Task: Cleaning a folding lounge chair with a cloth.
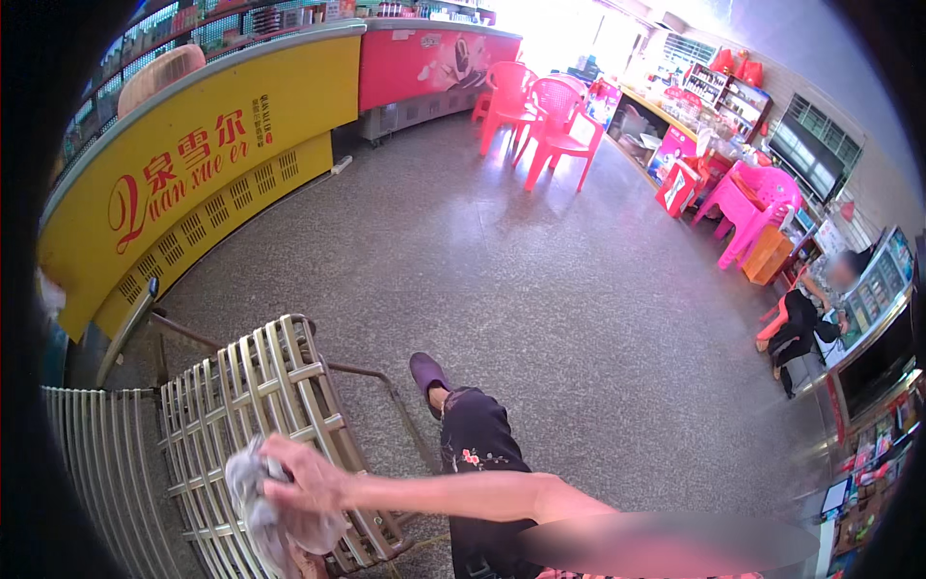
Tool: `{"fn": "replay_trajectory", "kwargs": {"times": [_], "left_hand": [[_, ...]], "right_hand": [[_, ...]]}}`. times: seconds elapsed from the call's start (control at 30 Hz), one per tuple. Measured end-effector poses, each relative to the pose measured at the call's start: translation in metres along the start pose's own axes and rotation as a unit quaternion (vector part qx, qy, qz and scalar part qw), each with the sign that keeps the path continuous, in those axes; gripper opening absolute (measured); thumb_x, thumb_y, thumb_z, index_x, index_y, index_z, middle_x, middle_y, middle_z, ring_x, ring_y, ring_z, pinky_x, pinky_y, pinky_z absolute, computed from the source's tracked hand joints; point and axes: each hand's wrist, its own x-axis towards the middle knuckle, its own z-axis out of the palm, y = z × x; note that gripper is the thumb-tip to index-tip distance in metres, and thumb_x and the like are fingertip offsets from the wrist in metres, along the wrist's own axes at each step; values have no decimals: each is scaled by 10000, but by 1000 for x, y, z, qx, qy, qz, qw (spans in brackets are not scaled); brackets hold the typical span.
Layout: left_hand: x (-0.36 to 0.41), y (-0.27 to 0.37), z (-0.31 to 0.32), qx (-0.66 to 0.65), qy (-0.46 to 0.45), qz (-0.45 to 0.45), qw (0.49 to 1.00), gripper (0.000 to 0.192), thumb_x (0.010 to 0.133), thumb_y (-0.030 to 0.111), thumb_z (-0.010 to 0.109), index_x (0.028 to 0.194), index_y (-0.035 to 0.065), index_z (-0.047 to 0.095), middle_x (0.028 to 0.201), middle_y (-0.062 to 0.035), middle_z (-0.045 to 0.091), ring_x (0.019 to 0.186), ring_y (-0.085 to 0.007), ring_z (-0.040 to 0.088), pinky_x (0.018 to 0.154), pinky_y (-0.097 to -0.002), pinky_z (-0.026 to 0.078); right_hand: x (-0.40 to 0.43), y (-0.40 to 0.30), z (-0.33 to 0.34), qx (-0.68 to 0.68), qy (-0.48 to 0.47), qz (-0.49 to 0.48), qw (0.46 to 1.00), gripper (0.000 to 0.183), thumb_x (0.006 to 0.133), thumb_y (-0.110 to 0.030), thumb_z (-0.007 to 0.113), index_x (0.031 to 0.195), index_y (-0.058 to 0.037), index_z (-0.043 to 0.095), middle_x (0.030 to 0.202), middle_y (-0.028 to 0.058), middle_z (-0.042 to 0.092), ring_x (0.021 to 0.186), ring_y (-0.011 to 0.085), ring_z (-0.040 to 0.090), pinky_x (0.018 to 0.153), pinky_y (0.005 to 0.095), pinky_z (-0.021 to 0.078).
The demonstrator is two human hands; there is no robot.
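A crumpled grey cloth (249, 485) lies bunched against the slatted metal seat of a chair or bench (239, 391) at the lower left. My right hand (304, 474) grips the cloth from above, its fingers curled into the folds, with the bare forearm reaching in from the right. At the bottom edge, part of my left hand (309, 563) shows beside the lower end of the cloth; its fingers are mostly hidden, so its grip is unclear. Curved metal slats (101, 449) continue to the left of the seat.
My leg and purple shoe (428, 373) are beside the metal frame. A yellow counter (202, 145) stands at upper left. Red plastic chairs (557, 108) stand farther off, pink stacked chairs (752, 195) at right. A seated person (799, 318) is at the right edge.
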Motion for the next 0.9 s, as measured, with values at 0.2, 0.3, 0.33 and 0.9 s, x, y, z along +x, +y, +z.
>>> {"fn": "replay_trajectory", "kwargs": {"times": [0.2,0.3,0.33,0.9], "left_hand": [[-10,99,-3,185,114,100,971,462,942,294,436,1259,-41,464,1094,-208,487,1025,-356,442,929,-462,326],[-11,79,-8,230,107,48,966,505,941,254,452,1342,-44,384,1323,-300,413,1270,-453,342,1098,-526,216],[-10,78,-8,233,111,55,965,498,937,249,459,1335,-43,389,1300,-296,424,1251,-453,356,1085,-528,232],[76,145,25,274,-69,202,938,406,768,17,569,1172,53,545,1153,-177,525,1096,-370,504,939,-481,395]], "right_hand": [[-15,56,-29,-316,76,104,940,516,826,-248,619,1268,-23,474,1296,204,480,1197,350,465,977,485,382],[-45,71,-15,-257,90,64,960,463,791,-129,619,1235,-75,496,1218,173,506,1153,348,491,942,460,398],[-52,79,-12,-290,101,19,951,462,797,-110,596,1246,-72,492,1217,174,503,1154,338,492,940,457,401],[-64,94,-14,-224,185,-35,956,485,762,46,495,1235,-60,498,1176,166,488,1147,360,489,985,449,391]]}}
